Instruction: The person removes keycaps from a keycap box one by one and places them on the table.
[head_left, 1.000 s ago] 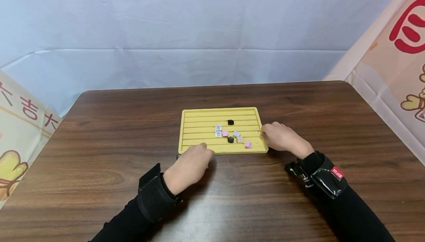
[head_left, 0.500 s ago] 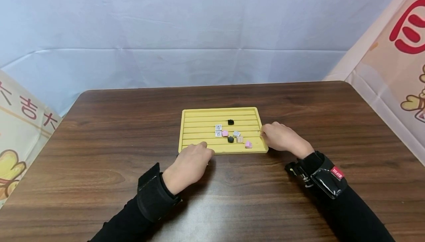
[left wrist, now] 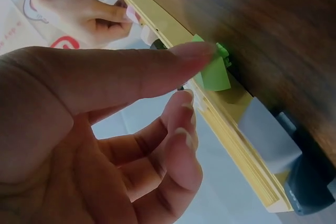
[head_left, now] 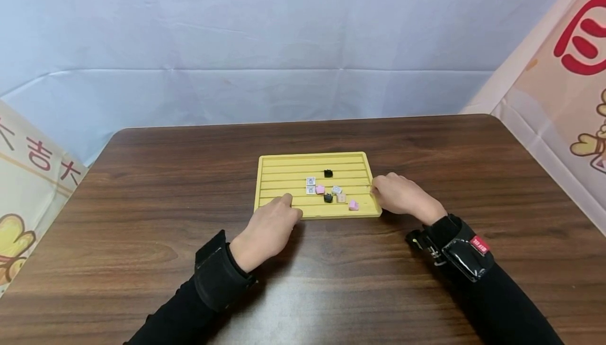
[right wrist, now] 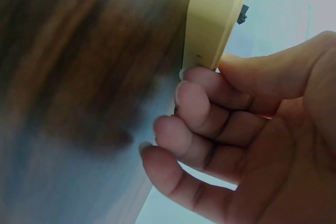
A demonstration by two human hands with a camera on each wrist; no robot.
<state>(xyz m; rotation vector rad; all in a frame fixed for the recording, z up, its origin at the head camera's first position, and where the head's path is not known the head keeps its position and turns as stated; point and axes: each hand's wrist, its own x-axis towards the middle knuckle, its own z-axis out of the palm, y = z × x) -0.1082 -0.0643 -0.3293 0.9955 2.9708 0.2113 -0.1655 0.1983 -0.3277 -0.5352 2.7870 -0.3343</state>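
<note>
In the head view a yellow ridged tray (head_left: 284, 169) lies on the table. My left hand (head_left: 270, 232) is at its front left edge. In the left wrist view the thumb tip lies against a small green block (left wrist: 214, 74), which it seems to pinch; the index finger is hidden behind the thumb. The other fingers curl without a thing. Beyond, a grey block (left wrist: 270, 135) and a black block (left wrist: 310, 182) are beside the tray's edge. My right hand (head_left: 402, 195) grips the tray's right edge, thumb on top and fingertips at the side.
On the tray sit two white tiles (head_left: 310, 185), pink pieces (head_left: 353, 205), black pieces (head_left: 328, 173), a beige piece (head_left: 341, 198) and a whitish piece (head_left: 336, 190). The brown wooden table (head_left: 180, 176) meets a pale cloth (head_left: 303, 87) at its back edge.
My left hand has drawn back slightly to the left and nearer me, with its index finger a little higher. The right hand stays on the tray's edge, and the tray pieces look unmoved.
</note>
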